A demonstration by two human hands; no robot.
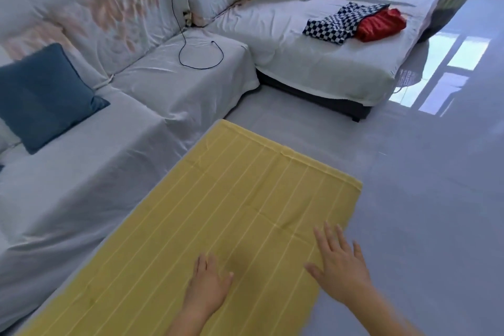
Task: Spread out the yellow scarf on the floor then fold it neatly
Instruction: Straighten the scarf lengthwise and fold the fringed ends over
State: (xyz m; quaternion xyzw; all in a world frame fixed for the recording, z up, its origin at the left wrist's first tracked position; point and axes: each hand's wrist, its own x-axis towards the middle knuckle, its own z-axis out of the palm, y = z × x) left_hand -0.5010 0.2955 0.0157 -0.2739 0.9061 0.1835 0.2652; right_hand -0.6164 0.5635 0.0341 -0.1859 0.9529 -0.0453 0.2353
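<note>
The yellow scarf, with thin pale stripes, lies flat on the grey floor as a long rectangle running from the bottom left toward the sofa corner. A faint crease crosses it near the middle. My left hand rests flat on the scarf near its lower middle, fingers straight. My right hand lies flat with spread fingers on the scarf's right edge, partly over the floor.
A white-covered L-shaped sofa borders the scarf on the left and far side. On it lie a blue cushion, a black cable, a checkered cloth and a red cloth. Glossy floor stretches to the right.
</note>
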